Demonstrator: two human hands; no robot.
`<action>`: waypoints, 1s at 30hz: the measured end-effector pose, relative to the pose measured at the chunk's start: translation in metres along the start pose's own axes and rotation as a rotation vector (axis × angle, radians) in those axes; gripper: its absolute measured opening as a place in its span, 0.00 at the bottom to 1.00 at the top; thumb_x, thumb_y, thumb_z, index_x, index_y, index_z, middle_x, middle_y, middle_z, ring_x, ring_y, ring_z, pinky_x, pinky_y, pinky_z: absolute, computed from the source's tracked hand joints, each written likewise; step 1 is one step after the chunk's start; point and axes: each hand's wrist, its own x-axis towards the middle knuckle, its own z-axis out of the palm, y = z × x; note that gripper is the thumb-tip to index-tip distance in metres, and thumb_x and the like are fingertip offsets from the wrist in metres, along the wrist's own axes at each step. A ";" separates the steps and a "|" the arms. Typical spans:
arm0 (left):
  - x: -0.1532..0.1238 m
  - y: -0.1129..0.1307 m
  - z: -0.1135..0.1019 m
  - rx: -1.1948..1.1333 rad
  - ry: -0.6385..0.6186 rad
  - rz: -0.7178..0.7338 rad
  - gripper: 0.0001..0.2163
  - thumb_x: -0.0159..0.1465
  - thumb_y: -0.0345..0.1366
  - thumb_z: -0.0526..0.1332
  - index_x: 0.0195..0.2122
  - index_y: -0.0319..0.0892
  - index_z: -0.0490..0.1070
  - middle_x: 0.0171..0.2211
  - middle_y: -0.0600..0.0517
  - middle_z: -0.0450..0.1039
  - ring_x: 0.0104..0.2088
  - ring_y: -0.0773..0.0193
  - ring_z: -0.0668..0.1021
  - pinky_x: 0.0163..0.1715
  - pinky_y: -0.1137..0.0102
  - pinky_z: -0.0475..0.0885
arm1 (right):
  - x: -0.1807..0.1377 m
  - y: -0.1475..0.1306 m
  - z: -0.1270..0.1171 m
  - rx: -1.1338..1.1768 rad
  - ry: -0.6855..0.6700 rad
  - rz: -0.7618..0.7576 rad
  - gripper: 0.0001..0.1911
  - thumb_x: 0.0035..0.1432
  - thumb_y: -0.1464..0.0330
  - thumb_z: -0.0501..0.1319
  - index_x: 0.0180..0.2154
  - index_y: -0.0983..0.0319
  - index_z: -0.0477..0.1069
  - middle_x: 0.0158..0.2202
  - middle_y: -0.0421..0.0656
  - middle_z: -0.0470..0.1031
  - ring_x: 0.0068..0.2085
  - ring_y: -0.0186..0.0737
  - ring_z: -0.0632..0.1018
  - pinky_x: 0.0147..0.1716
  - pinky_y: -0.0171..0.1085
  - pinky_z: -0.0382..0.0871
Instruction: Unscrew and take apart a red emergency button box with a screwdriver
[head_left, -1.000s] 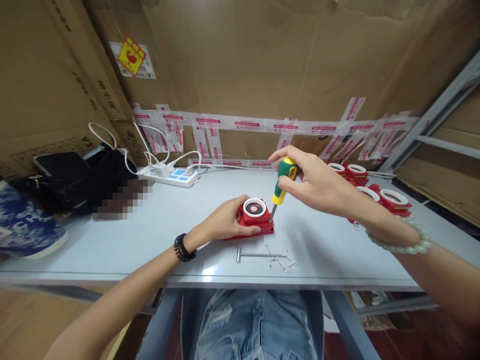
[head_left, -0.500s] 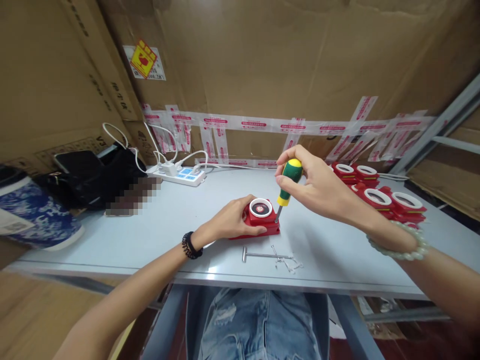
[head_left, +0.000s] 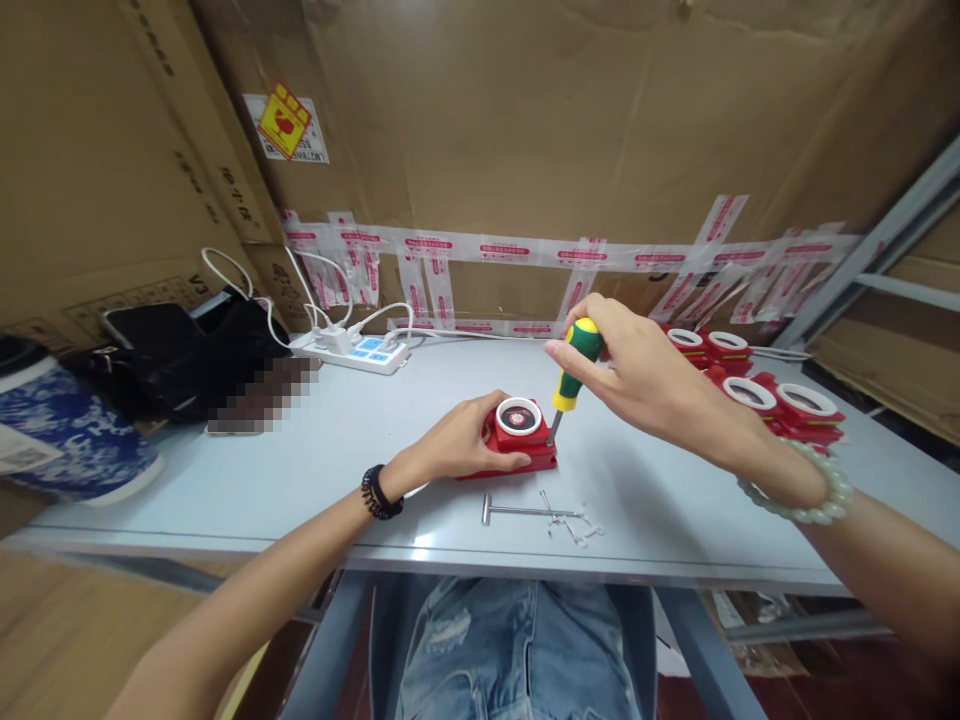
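Note:
On the table in front of me sits a red plastic device topped by a white ring around a dark round face. My left hand grips it from the left, thumb along its near side. My right hand is closed around the green and yellow handle of a screwdriver. The screwdriver leans to the right, its tip at the device's right edge; whether a screw is there cannot be made out. Closer to me lies a metal T-shaped tool beside small white and metal bits.
Several more red devices stand at the right. A white power strip with plugged cables lies at the back left. Further left are a black bag, a phone and a blue-patterned cup. A cardboard wall closes off the back.
The right hand's fingers have shifted around the screwdriver handle, the thumb now straighter. The screwdriver tip stays at the device's right edge. The left hand keeps its hold; the view has shifted slightly.

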 end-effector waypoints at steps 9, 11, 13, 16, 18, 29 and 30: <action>0.000 0.001 0.000 0.011 0.002 -0.004 0.24 0.53 0.50 0.67 0.46 0.43 0.66 0.39 0.49 0.75 0.36 0.57 0.76 0.36 0.64 0.71 | -0.001 0.000 0.001 0.182 -0.012 -0.011 0.11 0.59 0.62 0.56 0.41 0.62 0.66 0.32 0.41 0.73 0.28 0.33 0.69 0.29 0.35 0.60; 0.000 0.001 0.001 0.012 0.002 -0.003 0.24 0.53 0.49 0.67 0.46 0.43 0.66 0.39 0.50 0.75 0.36 0.57 0.76 0.36 0.64 0.71 | -0.001 -0.001 0.004 0.170 0.010 -0.013 0.11 0.59 0.61 0.57 0.40 0.62 0.67 0.28 0.39 0.72 0.26 0.32 0.66 0.27 0.35 0.59; 0.000 0.000 0.001 0.012 -0.001 -0.003 0.24 0.53 0.49 0.67 0.46 0.44 0.66 0.39 0.50 0.75 0.36 0.57 0.76 0.36 0.65 0.71 | 0.000 -0.001 0.006 0.171 0.018 -0.022 0.11 0.59 0.63 0.57 0.41 0.62 0.68 0.28 0.39 0.72 0.26 0.32 0.67 0.27 0.34 0.59; 0.001 0.000 0.000 0.009 -0.006 0.002 0.24 0.53 0.50 0.67 0.47 0.43 0.65 0.40 0.49 0.75 0.37 0.57 0.77 0.37 0.64 0.71 | -0.001 0.000 0.006 0.177 0.022 -0.028 0.12 0.59 0.65 0.56 0.43 0.62 0.68 0.29 0.39 0.72 0.28 0.33 0.68 0.29 0.34 0.59; 0.001 0.000 0.000 0.008 -0.005 0.002 0.25 0.53 0.50 0.67 0.47 0.44 0.65 0.40 0.49 0.75 0.37 0.57 0.77 0.37 0.64 0.71 | -0.002 0.000 0.005 0.181 0.022 -0.026 0.12 0.59 0.65 0.55 0.44 0.62 0.68 0.29 0.40 0.72 0.28 0.33 0.68 0.29 0.34 0.59; 0.001 -0.001 0.001 -0.003 -0.004 0.003 0.24 0.53 0.49 0.67 0.47 0.44 0.66 0.40 0.49 0.75 0.38 0.56 0.77 0.38 0.63 0.71 | -0.002 -0.004 -0.005 0.209 0.119 -0.022 0.10 0.58 0.67 0.55 0.42 0.62 0.69 0.29 0.40 0.71 0.28 0.34 0.69 0.28 0.35 0.61; 0.001 -0.001 0.001 -0.005 -0.003 0.005 0.24 0.53 0.49 0.67 0.47 0.44 0.66 0.41 0.49 0.75 0.38 0.56 0.77 0.38 0.64 0.71 | -0.003 -0.004 -0.008 0.213 0.154 -0.024 0.09 0.58 0.67 0.55 0.41 0.61 0.69 0.30 0.40 0.71 0.29 0.34 0.70 0.29 0.35 0.62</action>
